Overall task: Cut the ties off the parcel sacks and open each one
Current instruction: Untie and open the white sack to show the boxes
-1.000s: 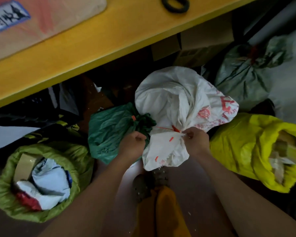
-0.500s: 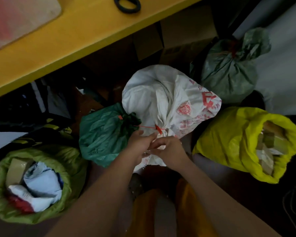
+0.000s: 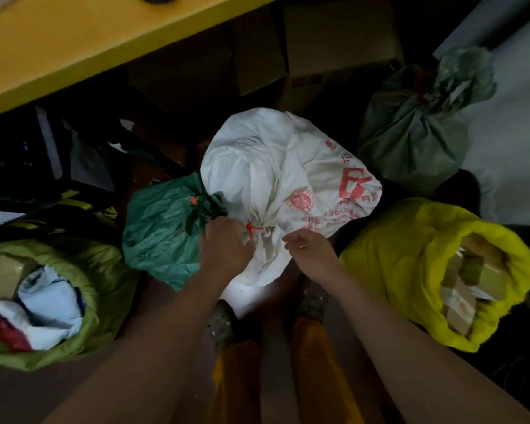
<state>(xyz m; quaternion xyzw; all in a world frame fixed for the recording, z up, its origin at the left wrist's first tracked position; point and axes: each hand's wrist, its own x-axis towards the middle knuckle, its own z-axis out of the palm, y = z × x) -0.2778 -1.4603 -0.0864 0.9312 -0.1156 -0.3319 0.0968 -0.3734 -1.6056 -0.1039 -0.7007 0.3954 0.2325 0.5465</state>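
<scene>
Dim floor under a yellow table [image 3: 74,41] is crowded with sacks. At the centre, a white sack [image 3: 276,166] is seen, its neck bound by an orange tie [image 3: 251,229]. The gathered neck is gripped by the left hand [image 3: 225,244]; the right hand [image 3: 311,249] is held just beside it, fingers [image 3: 291,238] loosely curled, holding nothing discernible.

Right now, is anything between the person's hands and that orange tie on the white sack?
Nothing visible. The left hand grips the white sack beside the orange tie; the right hand is just right of it.
</scene>
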